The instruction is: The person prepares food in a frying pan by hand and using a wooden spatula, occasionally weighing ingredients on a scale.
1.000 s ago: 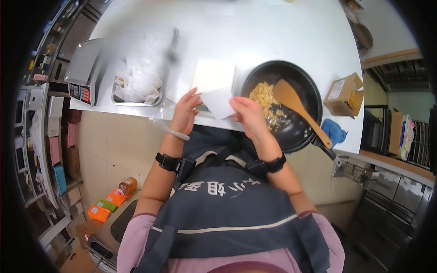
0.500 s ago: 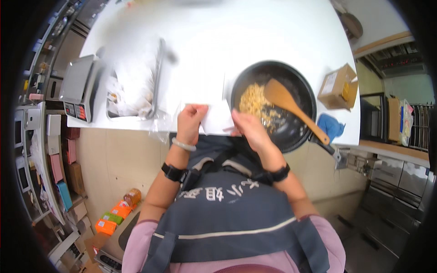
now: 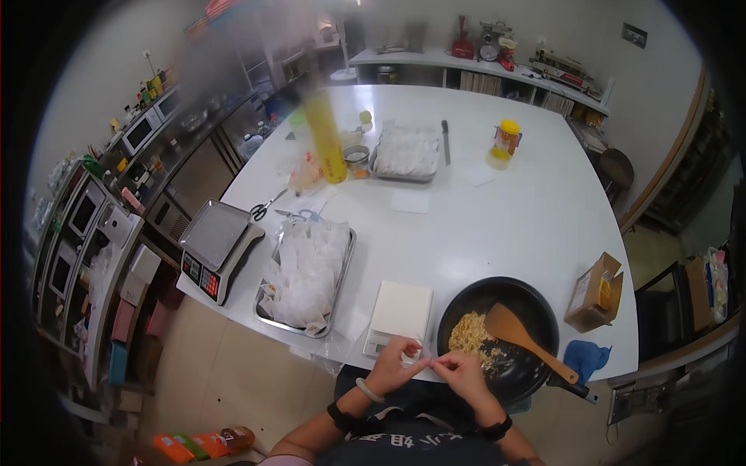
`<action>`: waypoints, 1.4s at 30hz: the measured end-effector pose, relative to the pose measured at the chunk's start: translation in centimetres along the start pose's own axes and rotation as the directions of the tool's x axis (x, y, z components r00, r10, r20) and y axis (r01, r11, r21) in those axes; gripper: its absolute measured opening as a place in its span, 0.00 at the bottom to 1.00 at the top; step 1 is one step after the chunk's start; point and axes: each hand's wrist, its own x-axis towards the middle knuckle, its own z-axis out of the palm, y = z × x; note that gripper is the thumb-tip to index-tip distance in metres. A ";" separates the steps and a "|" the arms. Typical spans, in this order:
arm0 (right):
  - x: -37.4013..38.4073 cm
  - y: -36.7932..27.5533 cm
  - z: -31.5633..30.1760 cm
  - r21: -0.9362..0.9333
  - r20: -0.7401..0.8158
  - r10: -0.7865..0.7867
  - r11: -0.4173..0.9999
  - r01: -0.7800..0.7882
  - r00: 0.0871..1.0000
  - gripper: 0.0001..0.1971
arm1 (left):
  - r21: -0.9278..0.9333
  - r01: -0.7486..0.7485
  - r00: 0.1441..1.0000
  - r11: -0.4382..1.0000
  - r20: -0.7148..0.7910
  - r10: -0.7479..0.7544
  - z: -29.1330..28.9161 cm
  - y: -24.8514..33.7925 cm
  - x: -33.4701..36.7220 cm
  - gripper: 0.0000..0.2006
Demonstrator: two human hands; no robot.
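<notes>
The left hand (image 3: pixel 395 365) and right hand (image 3: pixel 465 374) met at their fingertips over the near edge of the tabletop (image 3: pixel 536 225). Each grip was narrow: the left thumb pointed right toward the right fingers, which were drawn close together. Whether anything thin lay between the fingertips could not be told.

Directly beyond, the small white scale (image 3: pixel 400 307) lay flat, its long axis running away from the person with a slight lean to the right at the far end. The left hand was the nearer one, overlapping the scale's near right corner in view, though contact could not be judged.

The black pan (image 3: pixel 536 318) sat just right of the scale, closer to the right hand. Yellow crumbly food (image 3: pixel 468 335) filled its left side, the side facing the hands. A wooden spatula (image 3: pixel 509 325) rested there, its handle slanting down to the right, over the rim.

Left of the scale and farther out, a metal tray (image 3: pixel 349 268) held white paper packets (image 3: pixel 307 268), its length running away from the person. Well beyond lay a white paper piece (image 3: pixel 410 200), and behind that a second tray (image 3: pixel 400 178) of packets.
</notes>
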 end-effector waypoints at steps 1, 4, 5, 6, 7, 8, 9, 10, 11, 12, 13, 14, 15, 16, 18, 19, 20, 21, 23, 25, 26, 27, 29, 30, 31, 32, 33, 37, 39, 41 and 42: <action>0.2 -0.2 0.0 -0.078 0.017 -0.058 0.995 0.059 0.998 0.06 | 0.002 -0.011 1.000 1.000 -0.002 0.011 0.1 -0.1 0.0 0.12; 0.1 -0.7 0.1 -0.187 0.046 -0.112 0.975 0.118 0.993 0.08 | -0.018 0.072 0.996 0.997 0.059 -0.071 0.3 -0.5 0.1 0.11; 0.0 -1.0 0.2 -0.193 0.047 -0.104 0.975 0.111 0.993 0.08 | -0.033 0.133 0.990 0.991 0.057 -0.131 0.3 -0.6 0.2 0.11; -0.1 -1.2 0.2 -0.197 0.050 -0.095 0.975 0.103 0.994 0.08 | -0.048 0.195 0.980 0.980 0.055 -0.192 0.2 -0.6 0.1 0.10; -0.2 -0.9 0.3 -0.216 0.045 -0.096 0.971 0.103 0.994 0.08 | -0.091 0.230 0.973 0.969 0.055 -0.226 0.3 -1.0 0.1 0.10; -0.2 -0.8 0.3 -0.217 0.043 -0.099 0.970 0.106 0.994 0.08 | -0.091 0.226 0.974 0.970 0.054 -0.222 0.3 -1.6 0.0 0.10; -0.3 -0.7 0.3 -0.234 0.028 -0.099 0.967 0.103 0.995 0.08 | -0.183 0.284 0.957 0.941 0.109 -0.267 0.3 -2.0 -0.1 0.08; -0.3 -0.8 0.3 -0.251 0.014 -0.099 0.963 0.099 0.995 0.08 | -0.269 0.342 0.937 0.900 0.168 -0.306 0.3 -2.3 -0.2 0.06; -0.3 -0.9 0.3 -0.252 0.013 -0.102 0.962 0.102 0.995 0.08 | -0.269 0.340 0.938 0.901 0.167 -0.304 0.3 -2.5 -0.3 0.06; -0.4 -0.9 0.3 -0.259 0.011 -0.110 0.960 0.109 0.994 0.08 | -0.310 0.363 0.928 0.879 0.199 -0.314 0.2 -2.1 -0.2 0.06; -0.4 -0.9 0.3 -0.266 0.008 -0.117 0.957 0.115 0.993 0.07 | -0.349 0.387 0.918 0.854 0.232 -0.322 0.2 -1.9 -0.2 0.06; -0.5 -1.1 0.3 -0.266 0.007 -0.117 0.957 0.114 0.993 0.07 | -0.349 0.387 0.918 0.854 0.234 -0.321 0.3 -2.0 -0.3 0.06; -0.6 -1.3 0.3 -0.315 0.024 -0.149 0.937 0.149 0.989 0.07 | -0.356 0.410 0.908 0.840 0.252 -0.336 0.3 -2.1 -0.4 0.07; -0.7 -1.4 0.3 -0.363 0.043 -0.180 0.914 0.183 0.983 0.06 | -0.364 0.432 0.897 0.825 0.270 -0.351 0.4 -2.2 -0.6 0.07; -0.9 -0.8 0.6 -0.360 0.035 -0.174 0.916 0.175 0.984 0.06 | -0.384 0.431 0.899 0.817 0.262 -0.352 0.5 -2.2 -0.8 0.08; -1.0 -0.6 0.6 -0.357 0.027 -0.169 0.919 0.167 0.985 0.05 | -0.403 0.429 0.901 0.808 0.253 -0.353 0.6 -2.2 -0.8 0.09; -0.9 -0.8 0.6 -0.357 0.027 -0.168 0.919 0.167 0.985 0.05 | -0.403 0.430 0.901 0.808 0.253 -0.353 0.7 -2.4 -0.9 0.09; -0.9 -1.1 0.6 -0.371 0.017 -0.149 0.917 0.145 0.989 0.05 | -0.418 0.424 0.904 0.804 0.251 -0.346 0.9 -2.7 -0.9 0.09; -0.6 -1.2 0.7 -0.385 0.009 -0.131 0.915 0.124 0.991 0.04 | -0.432 0.417 0.908 0.800 0.246 -0.340 0.9 -3.0 -0.8 0.08; -0.4 -0.5 0.7 -0.326 -0.014 -0.148 0.936 0.135 0.989 0.04 | -0.420 0.390 0.919 0.819 0.237 -0.316 1.0 -3.0 -0.6 0.07; -0.1 0.0 0.7 -0.326 -0.015 -0.151 0.935 0.138 0.988 0.04 | -0.419 0.388 0.920 0.821 0.236 -0.314 0.8 -2.8 -0.3 0.07; 0.0 0.7 0.8 -0.200 -0.047 -0.114 0.974 0.102 0.992 0.05 | -0.417 0.371 0.927 0.830 0.215 -0.307 0.9 -2.5 -0.4 0.07; 0.4 1.4 0.8 -0.068 -0.077 -0.081 0.995 0.076 0.994 0.06 | -0.410 0.347 0.937 0.843 0.191 -0.293 0.5 -2.0 0.1 0.07; 0.2 1.8 0.9 -0.047 -0.091 -0.024 0.999 0.019 0.996 0.06 | -0.391 0.351 0.935 0.851 0.194 -0.297 0.5 -2.0 0.0 0.07; 0.2 2.0 1.1 -0.025 -0.105 0.031 0.999 -0.033 0.994 0.06 | -0.371 0.352 0.934 0.859 0.195 -0.298 0.4 -2.0 -0.1 0.08; 0.3 1.9 1.2 -0.023 -0.102 0.031 0.999 -0.034 0.994 0.06 | -0.371 0.353 0.934 0.859 0.193 -0.301 0.3 -2.1 -0.1 0.08; 0.2 1.8 1.2 -0.013 -0.139 0.034 0.999 -0.037 0.990 0.07 | -0.322 0.338 0.939 0.884 0.177 -0.294 0.4 -2.3 -0.2 0.08; -0.3 0.1 0.7 -0.125 -0.115 -0.012 0.992 -0.003 0.993 0.08 | -0.222 0.261 0.960 0.940 0.159 -0.229 1.0 -1.6 -0.9 0.05; -0.9 -0.1 0.6 -0.254 -0.022 -0.063 0.966 0.055 0.998 0.14 | -0.157 0.190 0.974 0.969 0.157 -0.165 1.3 0.2 -1.1 0.05; -1.3 -0.2 0.5 -0.227 0.038 -0.022 0.974 0.030 0.999 0.14 | -0.093 0.120 0.984 0.988 0.141 -0.106 1.5 1.8 -1.3 0.06; -1.5 0.0 0.5 -0.202 0.092 0.012 0.979 0.007 0.996 0.15 | -0.081 0.097 0.984 0.992 0.155 -0.083 1.6 2.2 -1.4 0.06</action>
